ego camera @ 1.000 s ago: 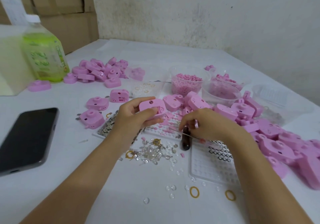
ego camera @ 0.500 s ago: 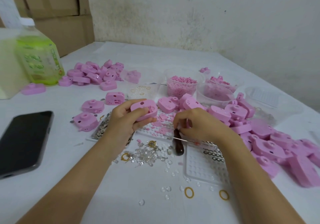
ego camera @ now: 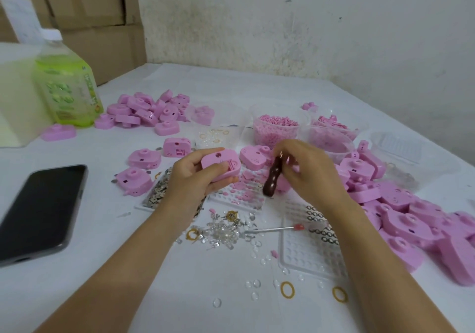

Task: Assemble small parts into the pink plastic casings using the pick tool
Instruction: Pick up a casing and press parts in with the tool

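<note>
Gap between casing [ego camera: 220, 166] and pick tool [ego camera: 273, 180]

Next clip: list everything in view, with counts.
held casing: one, pink, in the left hand
pick tool: one, dark brown handle, in the right hand
loose casings: many, pink, heaps far left and right
tubs: two, clear, full of pink bits, behind hands
trays: several, clear, under the hands
rings: several, yellow, scattered near front
clear bits: many, between the forearms
thin rod: one, metal, red end, by clear bits
phone: one, black, left
bottle: one, green, far left
boxes: several, brown, back left
table: one, white, underneath
left hand: grips the held casing
right hand: grips the pick tool
</note>
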